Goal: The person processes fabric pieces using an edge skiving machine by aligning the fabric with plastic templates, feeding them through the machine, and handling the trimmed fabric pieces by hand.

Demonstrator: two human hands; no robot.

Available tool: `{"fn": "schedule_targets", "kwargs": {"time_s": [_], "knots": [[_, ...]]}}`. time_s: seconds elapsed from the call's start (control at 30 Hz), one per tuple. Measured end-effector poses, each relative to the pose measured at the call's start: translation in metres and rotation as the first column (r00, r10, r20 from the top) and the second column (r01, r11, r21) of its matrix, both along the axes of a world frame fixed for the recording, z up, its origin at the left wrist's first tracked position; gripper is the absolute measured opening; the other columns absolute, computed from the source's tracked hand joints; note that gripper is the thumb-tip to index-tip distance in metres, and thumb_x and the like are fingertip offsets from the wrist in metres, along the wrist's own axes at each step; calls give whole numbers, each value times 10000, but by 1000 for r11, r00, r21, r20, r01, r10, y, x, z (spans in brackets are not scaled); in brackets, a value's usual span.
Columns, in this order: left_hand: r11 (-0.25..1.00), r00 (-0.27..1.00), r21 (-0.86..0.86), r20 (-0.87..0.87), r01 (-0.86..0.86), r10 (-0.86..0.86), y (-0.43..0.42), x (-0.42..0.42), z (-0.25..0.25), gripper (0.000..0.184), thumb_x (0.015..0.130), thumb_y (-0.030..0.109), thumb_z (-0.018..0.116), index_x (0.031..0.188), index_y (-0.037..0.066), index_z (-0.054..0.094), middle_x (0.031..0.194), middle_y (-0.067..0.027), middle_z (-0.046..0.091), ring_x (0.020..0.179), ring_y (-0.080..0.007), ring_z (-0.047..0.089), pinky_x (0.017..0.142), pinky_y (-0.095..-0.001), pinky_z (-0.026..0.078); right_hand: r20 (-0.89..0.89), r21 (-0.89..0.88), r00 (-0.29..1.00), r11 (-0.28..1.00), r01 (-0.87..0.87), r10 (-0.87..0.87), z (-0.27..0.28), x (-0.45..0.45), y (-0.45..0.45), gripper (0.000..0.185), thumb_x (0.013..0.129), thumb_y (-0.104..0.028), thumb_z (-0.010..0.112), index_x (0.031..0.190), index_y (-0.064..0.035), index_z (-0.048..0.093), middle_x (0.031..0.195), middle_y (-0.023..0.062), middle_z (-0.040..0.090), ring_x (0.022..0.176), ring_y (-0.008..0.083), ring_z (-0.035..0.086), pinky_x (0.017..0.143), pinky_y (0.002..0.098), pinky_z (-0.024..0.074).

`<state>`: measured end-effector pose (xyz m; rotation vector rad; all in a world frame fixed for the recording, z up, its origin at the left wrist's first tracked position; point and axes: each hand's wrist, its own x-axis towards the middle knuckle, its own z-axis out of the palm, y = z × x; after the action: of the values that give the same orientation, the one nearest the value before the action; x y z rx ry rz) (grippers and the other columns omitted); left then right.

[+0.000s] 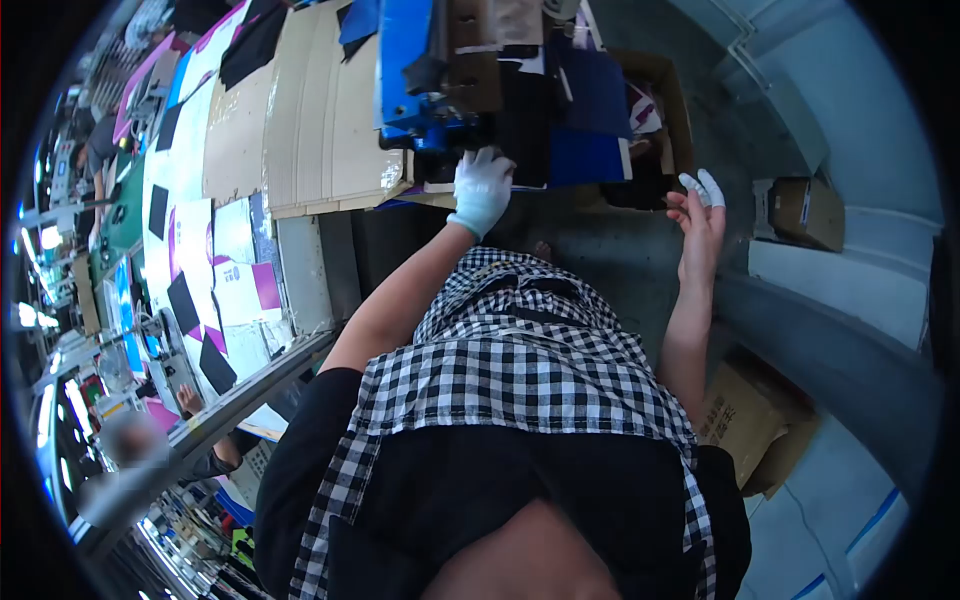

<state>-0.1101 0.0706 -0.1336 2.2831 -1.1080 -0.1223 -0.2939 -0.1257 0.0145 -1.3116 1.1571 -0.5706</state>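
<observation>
My left hand (483, 190), in a white glove, is at the front edge of the work surface, just below a blue machine (412, 100). Its fingers are curled and slightly blurred; what they hold, if anything, is hidden. Black material (525, 130) lies right beside those fingers. Out to the right, my right hand (700, 222) is raised in the air, away from the machine. White coverings sit on two of its fingers, the rest of it is bare, and its fingers are loosely apart with nothing visible in them.
Cardboard (325, 110) covers the bench left of the machine. Dark pieces (183, 303) lie on a long table farther left, where another person's hand (188, 399) shows. An open carton (682, 120) stands behind at right; other boxes (808, 213) sit along the right wall.
</observation>
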Motion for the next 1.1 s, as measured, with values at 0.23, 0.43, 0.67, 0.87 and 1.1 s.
{"fn": "schedule_targets", "kwargs": {"time_s": [0.23,0.43,0.67,0.87,1.1], "knots": [[987,987,-53,46,-154,156,-32,51,-58,90,728,118,544,776,138,617,891,-37,518,928,-274,495,742,-415,432,67,-48,983,983,175,-172,-8,-43,12,378,908,-130,483,1260,-21,402,1128,97,547,877,136,575,685,244,452],[992,933,114,348,58,-95,-19,41,-39,115,733,115,541,811,121,626,941,-14,562,941,-241,492,791,-382,399,77,-10,973,976,219,-217,-22,-69,2,397,904,-138,488,1265,-10,382,1116,80,555,849,123,573,657,235,440],[952,903,254,345,171,-255,29,18,-24,139,710,127,525,799,107,629,968,-36,562,972,-253,485,790,-384,374,133,27,977,986,166,-168,-32,-57,-2,387,906,-131,479,1263,-12,382,1121,78,555,849,116,573,657,227,442],[948,926,264,279,179,-253,26,15,-10,123,684,187,550,727,81,594,1060,-64,573,1011,-275,478,801,-407,379,143,59,981,990,127,-135,-51,-59,-2,385,908,-153,490,1265,-38,404,1137,75,549,878,123,574,700,242,439],[885,874,345,260,312,-410,11,6,-10,196,692,243,527,674,72,623,871,-68,555,918,-261,503,752,-395,377,118,18,989,996,91,-92,-45,-52,0,397,908,-128,471,1272,-5,371,1132,91,547,850,115,573,670,226,446]]}}
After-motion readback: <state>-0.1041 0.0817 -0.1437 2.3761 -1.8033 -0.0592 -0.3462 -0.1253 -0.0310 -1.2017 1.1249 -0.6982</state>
